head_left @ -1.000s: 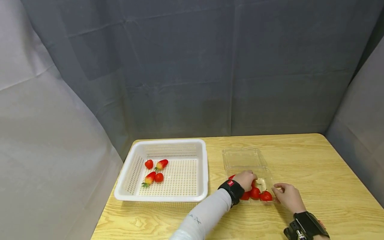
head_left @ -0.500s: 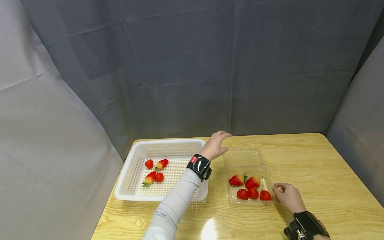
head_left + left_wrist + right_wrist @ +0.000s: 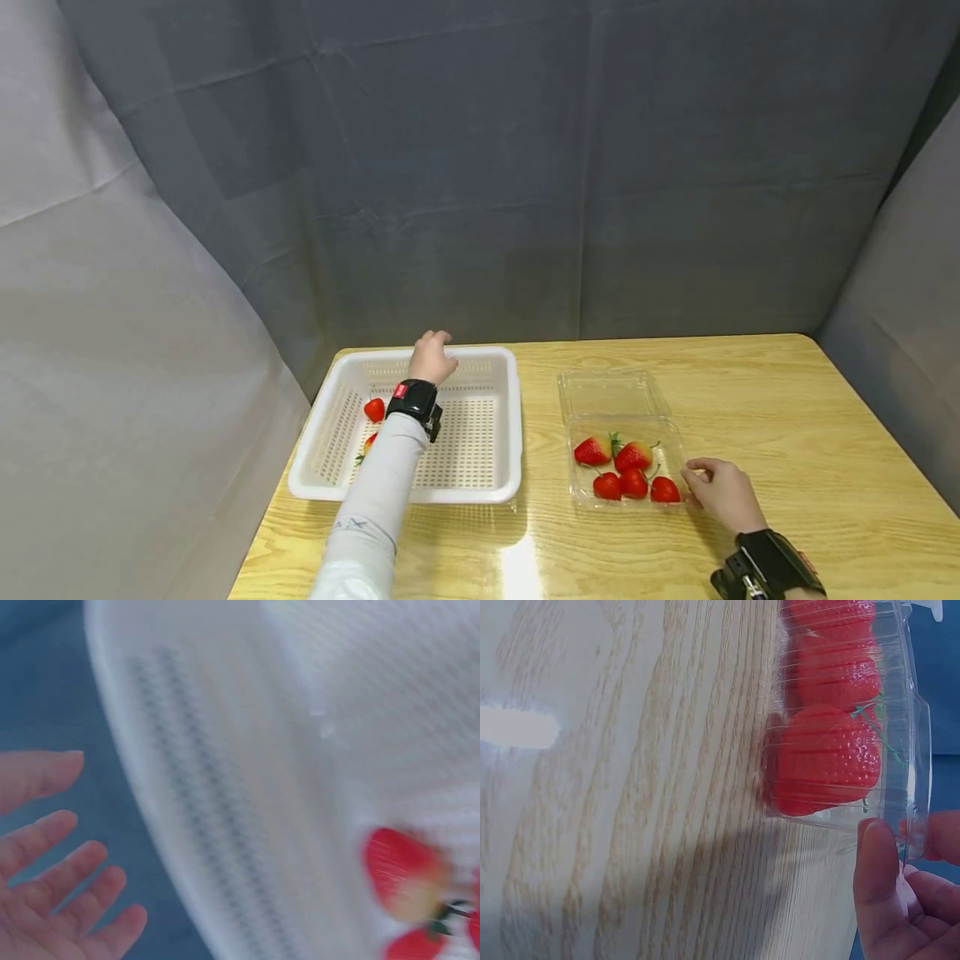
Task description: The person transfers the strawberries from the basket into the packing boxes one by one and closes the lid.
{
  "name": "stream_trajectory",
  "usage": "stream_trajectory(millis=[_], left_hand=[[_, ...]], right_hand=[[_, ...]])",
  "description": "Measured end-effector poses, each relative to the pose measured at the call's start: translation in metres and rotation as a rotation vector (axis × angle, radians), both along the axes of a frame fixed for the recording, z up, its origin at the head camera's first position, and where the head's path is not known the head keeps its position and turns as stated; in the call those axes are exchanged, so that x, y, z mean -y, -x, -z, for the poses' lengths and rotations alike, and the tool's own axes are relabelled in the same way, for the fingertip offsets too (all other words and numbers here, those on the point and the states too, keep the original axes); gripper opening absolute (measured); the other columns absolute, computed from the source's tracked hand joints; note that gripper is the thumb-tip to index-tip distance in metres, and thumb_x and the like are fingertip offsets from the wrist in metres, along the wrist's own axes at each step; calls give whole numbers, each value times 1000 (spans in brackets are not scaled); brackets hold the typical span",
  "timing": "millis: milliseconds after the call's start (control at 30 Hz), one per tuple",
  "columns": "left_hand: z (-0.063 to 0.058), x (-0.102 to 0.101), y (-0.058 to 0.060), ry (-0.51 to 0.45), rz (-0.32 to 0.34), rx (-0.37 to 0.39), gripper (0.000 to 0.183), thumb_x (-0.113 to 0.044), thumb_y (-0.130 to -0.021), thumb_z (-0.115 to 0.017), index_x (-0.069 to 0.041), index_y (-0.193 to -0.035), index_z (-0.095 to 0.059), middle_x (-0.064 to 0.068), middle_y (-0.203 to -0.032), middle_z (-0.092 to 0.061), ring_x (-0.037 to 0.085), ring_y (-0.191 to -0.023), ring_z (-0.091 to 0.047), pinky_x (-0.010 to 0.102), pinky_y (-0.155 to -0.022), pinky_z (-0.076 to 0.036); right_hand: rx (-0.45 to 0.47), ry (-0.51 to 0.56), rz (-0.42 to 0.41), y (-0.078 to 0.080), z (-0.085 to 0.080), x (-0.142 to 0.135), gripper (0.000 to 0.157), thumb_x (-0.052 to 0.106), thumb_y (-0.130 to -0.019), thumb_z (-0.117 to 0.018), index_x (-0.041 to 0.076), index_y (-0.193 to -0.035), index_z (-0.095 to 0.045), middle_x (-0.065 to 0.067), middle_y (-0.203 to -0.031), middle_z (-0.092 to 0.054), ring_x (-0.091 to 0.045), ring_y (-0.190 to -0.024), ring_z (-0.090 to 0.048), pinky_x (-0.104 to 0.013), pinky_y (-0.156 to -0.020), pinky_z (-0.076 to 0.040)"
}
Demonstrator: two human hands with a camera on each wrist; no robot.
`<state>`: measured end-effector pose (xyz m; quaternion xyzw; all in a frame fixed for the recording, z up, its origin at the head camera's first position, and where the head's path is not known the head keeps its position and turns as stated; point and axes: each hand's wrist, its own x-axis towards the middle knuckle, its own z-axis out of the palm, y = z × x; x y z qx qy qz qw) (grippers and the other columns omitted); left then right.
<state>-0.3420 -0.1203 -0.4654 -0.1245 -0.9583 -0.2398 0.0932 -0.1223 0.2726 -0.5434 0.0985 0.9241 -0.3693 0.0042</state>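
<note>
The left sleeve hides part of a strawberry in the basket; the left wrist view blurs and crops it, cutting off the left hand by its far rim; right of the basket, the clear box overruns the right wrist view.

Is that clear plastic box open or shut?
Open. The clear plastic box has its lid folded back, away from the person, and the red fruit inside lies uncovered.

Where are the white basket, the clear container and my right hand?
White basket point(image 3: 461, 442): head view, bare slatted floor.
Clear container point(image 3: 609, 395): head view, raised-back lid.
Right hand point(image 3: 723, 495): head view, back of the hand.
</note>
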Motion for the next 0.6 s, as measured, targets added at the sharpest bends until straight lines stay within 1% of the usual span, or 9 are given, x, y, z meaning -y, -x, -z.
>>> stream_trajectory(millis=[100,167,233,267,333,400,500,567,600], left_hand=[[20,22,0,52,-89,31,40,-7,-70,-65,0,-109,-62,20,-104,-58,39,-96,-55,46,-79,-47],[29,33,0,71,-144,112,38,-6,-72,-65,-1,-110,-62,20,-105,-59,38,-96,-56,47,-78,-47],[47,46,8,99,-169,187,39,-5,-74,-65,-2,-112,-63,18,-108,-60,36,-98,-57,45,-79,-47],[55,52,10,97,-160,199,39,-4,-75,-65,-3,-114,-62,17,-110,-60,34,-100,-56,44,-81,-47],[95,70,34,114,-148,183,41,-4,-68,-70,-3,-109,-65,16,-106,-63,33,-96,-58,41,-77,-48],[140,90,57,122,-108,140,45,-7,-62,-76,-3,-106,-66,15,-102,-65,31,-92,-59,38,-75,-48],[201,117,83,121,-45,23,47,-8,-52,-78,-2,-98,-68,13,-91,-66,29,-80,-60,34,-65,-47],[217,126,87,107,-40,95,46,-10,-58,-79,-6,-103,-68,12,-98,-66,28,-86,-61,34,-71,-48],[229,130,90,116,-46,96,44,-9,-59,-77,-6,-102,-68,12,-97,-66,29,-85,-60,34,-71,-48]], right_hand=[[-7,-2,1,0,1,0,33,12,-87,-54,-15,-105,-57,-4,-60,-57,-15,-50,-52,-27,-48,-36],[-6,-4,5,-1,2,0,32,11,-87,-54,-15,-104,-58,-4,-59,-57,-14,-50,-51,-27,-48,-36],[-5,-4,7,-1,2,1,32,11,-87,-54,-15,-104,-58,-4,-58,-57,-14,-49,-51,-26,-48,-36],[-4,-4,7,-1,2,1,32,11,-87,-54,-15,-104,-58,-4,-58,-57,-14,-49,-51,-26,-47,-36],[-1,-1,7,-1,1,2,32,11,-87,-54,-15,-105,-57,-4,-58,-57,-15,-49,-52,-26,-47,-36],[-4,1,6,-1,1,2,33,11,-87,-54,-16,-105,-57,-4,-58,-57,-15,-49,-52,-26,-47,-35],[-6,4,8,0,1,2,33,11,-87,-54,-16,-105,-57,-4,-58,-57,-15,-50,-52,-26,-47,-35],[-4,3,8,0,1,3,32,12,-87,-54,-15,-105,-58,-4,-58,-56,-15,-49,-51,-26,-47,-35],[-1,2,9,0,2,3,32,11,-87,-54,-15,-105,-58,-4,-58,-56,-15,-50,-51,-26,-47,-35]])
